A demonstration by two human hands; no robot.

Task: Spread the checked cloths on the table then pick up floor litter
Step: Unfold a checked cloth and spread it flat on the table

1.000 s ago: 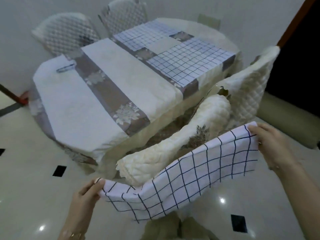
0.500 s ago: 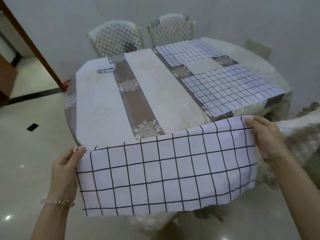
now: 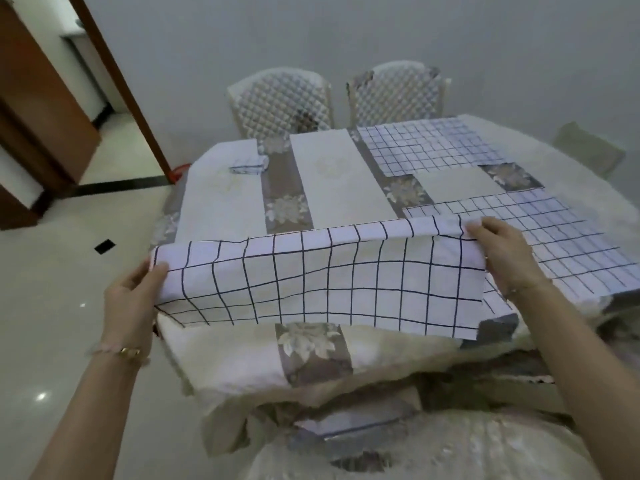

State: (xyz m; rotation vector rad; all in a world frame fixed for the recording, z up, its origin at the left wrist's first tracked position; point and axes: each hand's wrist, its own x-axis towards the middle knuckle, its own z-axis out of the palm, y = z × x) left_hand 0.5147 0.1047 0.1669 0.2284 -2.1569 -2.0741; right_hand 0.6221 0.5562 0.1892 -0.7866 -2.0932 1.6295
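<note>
Checked cloths: four. One (image 3: 322, 275) was stretched over the near edge of the surface (image 3: 339, 181), left hand (image 3: 133, 299) and right hand (image 3: 502, 254) fingers clamped on its corners. Two (image 3: 426, 147) (image 3: 554, 237) lay spread at right; one (image 3: 249, 164) folded, far left. Chairs (image 3: 280, 98) (image 3: 398, 91): two behind.

checked cloth (image 3: 322, 275) over table (image 3: 221, 202)

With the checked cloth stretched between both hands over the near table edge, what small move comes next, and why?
Probably lower it flat: the left hand and right hand hold the checked cloth taut above the table, beside a cloth already spread.
</note>
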